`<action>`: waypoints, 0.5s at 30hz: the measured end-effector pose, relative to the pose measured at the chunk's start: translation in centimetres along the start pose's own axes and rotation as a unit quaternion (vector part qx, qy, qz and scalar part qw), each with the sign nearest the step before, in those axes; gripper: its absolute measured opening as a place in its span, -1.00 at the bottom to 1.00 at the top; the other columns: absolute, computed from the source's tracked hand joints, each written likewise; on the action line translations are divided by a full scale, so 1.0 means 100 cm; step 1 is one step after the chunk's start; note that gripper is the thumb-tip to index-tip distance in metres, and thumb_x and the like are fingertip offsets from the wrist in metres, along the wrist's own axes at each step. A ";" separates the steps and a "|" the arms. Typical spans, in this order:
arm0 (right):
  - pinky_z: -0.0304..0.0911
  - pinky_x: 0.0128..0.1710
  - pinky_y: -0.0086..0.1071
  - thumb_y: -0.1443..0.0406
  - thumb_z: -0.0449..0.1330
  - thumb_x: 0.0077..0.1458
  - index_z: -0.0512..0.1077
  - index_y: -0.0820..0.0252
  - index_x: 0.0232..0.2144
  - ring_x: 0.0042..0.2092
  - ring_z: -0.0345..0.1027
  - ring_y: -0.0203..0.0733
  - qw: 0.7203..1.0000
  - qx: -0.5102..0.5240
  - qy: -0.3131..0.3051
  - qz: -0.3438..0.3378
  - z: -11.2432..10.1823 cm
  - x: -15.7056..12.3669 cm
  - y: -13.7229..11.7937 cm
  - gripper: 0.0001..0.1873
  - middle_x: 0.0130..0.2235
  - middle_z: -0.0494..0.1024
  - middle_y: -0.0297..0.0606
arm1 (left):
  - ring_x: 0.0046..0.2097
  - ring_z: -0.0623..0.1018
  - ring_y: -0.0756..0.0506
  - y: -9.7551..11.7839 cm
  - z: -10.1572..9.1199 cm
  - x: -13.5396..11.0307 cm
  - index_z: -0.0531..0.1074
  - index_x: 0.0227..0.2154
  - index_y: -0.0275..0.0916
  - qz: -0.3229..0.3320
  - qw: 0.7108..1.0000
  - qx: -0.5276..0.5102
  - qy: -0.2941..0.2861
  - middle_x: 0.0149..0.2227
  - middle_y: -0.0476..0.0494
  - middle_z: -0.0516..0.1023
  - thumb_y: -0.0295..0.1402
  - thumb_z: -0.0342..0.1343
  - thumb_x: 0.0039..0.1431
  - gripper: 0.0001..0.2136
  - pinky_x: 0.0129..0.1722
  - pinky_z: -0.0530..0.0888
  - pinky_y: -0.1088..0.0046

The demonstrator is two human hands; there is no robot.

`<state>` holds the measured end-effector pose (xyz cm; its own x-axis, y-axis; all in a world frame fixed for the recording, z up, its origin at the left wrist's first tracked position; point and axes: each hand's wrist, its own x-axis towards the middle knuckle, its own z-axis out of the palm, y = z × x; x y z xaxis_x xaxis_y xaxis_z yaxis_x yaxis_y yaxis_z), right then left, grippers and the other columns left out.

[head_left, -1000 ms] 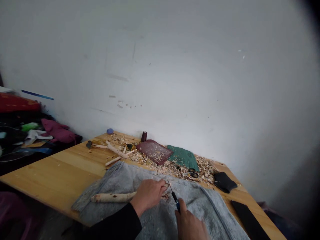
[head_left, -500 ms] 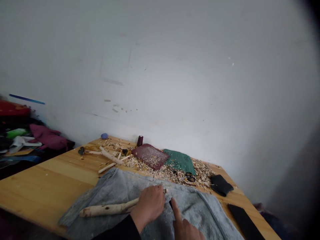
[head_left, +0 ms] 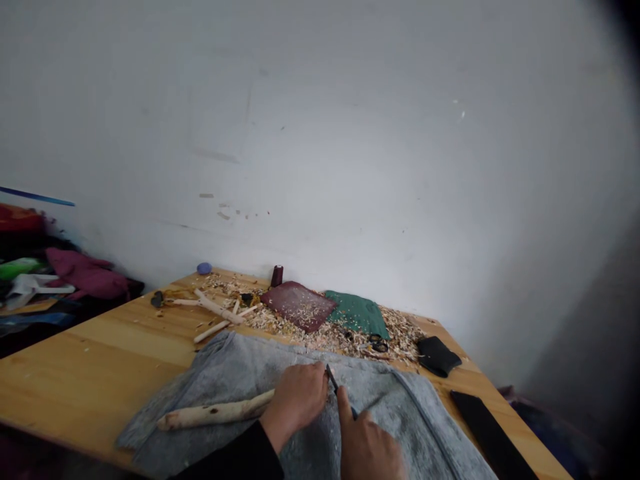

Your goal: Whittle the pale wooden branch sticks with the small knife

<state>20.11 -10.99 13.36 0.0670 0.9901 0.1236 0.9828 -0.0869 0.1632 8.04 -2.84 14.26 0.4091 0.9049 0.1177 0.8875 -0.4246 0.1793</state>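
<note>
A pale wooden stick [head_left: 215, 413] lies on a grey cloth [head_left: 400, 413] spread over the wooden table [head_left: 95, 367]. My left hand [head_left: 297, 400] is closed round the stick's right end and covers it. Just to its right, my right hand [head_left: 367, 447] grips a small knife [head_left: 334, 385] with a dark handle. The forefinger lies along the knife, and the blade points up toward the left hand's fingers. A black sleeve covers my left forearm.
Wood shavings [head_left: 320, 330] are heaped at the table's back, with cut sticks [head_left: 217, 310], a maroon pad [head_left: 299, 305], a green pad [head_left: 357, 313], scissors [head_left: 377, 343], a dark spool [head_left: 277, 275] and a black pouch [head_left: 439, 355]. A black strip [head_left: 493, 437] lies at right. Cluttered items sit far left.
The view has drifted slightly. My right hand has moved the knife up against the stick end by my left hand; half a second ago the blade was nearly hidden.
</note>
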 end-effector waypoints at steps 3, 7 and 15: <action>0.40 -0.43 -0.40 0.61 -0.04 0.13 0.35 0.03 0.23 -0.38 0.59 -0.11 0.999 -0.019 0.042 -0.004 0.004 0.002 -0.004 -0.30 -0.33 0.64 -0.06 | -0.17 0.65 -0.30 -0.001 0.001 0.001 0.49 -0.14 -0.26 -0.005 1.000 0.002 0.000 -0.20 -0.32 0.67 -0.34 -0.26 0.36 -0.62 -0.19 0.50 0.19; 0.33 -0.46 -0.44 0.60 0.02 0.13 0.40 0.08 0.19 -0.41 0.56 -0.13 0.994 -0.048 0.098 0.003 0.011 0.009 -0.011 -0.36 -0.38 0.60 -0.07 | -0.17 0.66 -0.31 -0.001 0.001 0.002 0.50 -0.16 -0.26 -0.011 1.000 0.003 0.003 -0.20 -0.33 0.67 -0.33 -0.26 0.36 -0.62 -0.20 0.51 0.17; 0.34 -0.47 -0.37 0.63 0.04 0.09 0.39 -0.06 0.20 -0.44 0.53 -0.13 0.977 -0.122 0.172 0.007 0.035 0.018 -0.013 -0.28 -0.42 0.55 -0.17 | -0.18 0.66 -0.31 -0.002 0.000 0.002 0.50 -0.17 -0.28 -0.009 1.000 0.003 0.012 -0.22 -0.34 0.67 -0.33 -0.25 0.37 -0.62 -0.21 0.53 0.17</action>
<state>19.54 -8.69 9.99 -0.0225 0.8962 0.4430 0.9089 -0.1663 0.3825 7.89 -2.60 14.28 0.3876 0.9113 0.1388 0.8960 -0.4078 0.1759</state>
